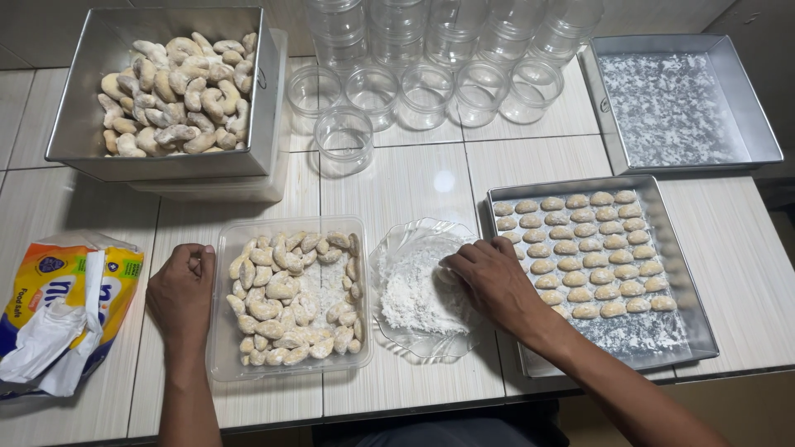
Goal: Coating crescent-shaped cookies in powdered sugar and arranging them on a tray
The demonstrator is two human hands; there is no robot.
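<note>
Right hand (495, 277) presses curled fingers into powdered sugar in a glass dish (406, 248), apparently grasping a crumbly cookie best held gently; left hand (182, 290) rests clenched beside a plastic container (228, 364).

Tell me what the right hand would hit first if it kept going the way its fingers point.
The right hand points left into the glass dish, so it would meet the white powder heaped there first. Beyond it sits the clear plastic tray of coated cookies, though depth is hard to judge.
</note>
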